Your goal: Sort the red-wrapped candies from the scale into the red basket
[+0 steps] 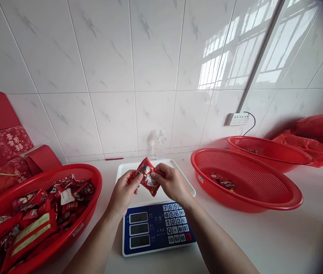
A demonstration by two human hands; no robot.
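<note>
Head view: a small red snack packet (pixel 147 176) is pinched between both hands above the white pan of a weighing scale (pixel 155 217), the left hand (pixel 124 192) gripping its left edge and the right hand (pixel 171 182) its right. Its print is too crumpled to read, and the scale's displays look blank, perhaps from glare. At left, a red basket (pixel 91 207), cut off by the frame, holds many red packets. At right, a wider red basket (pixel 264 186) holds a few; another sits behind.
</note>
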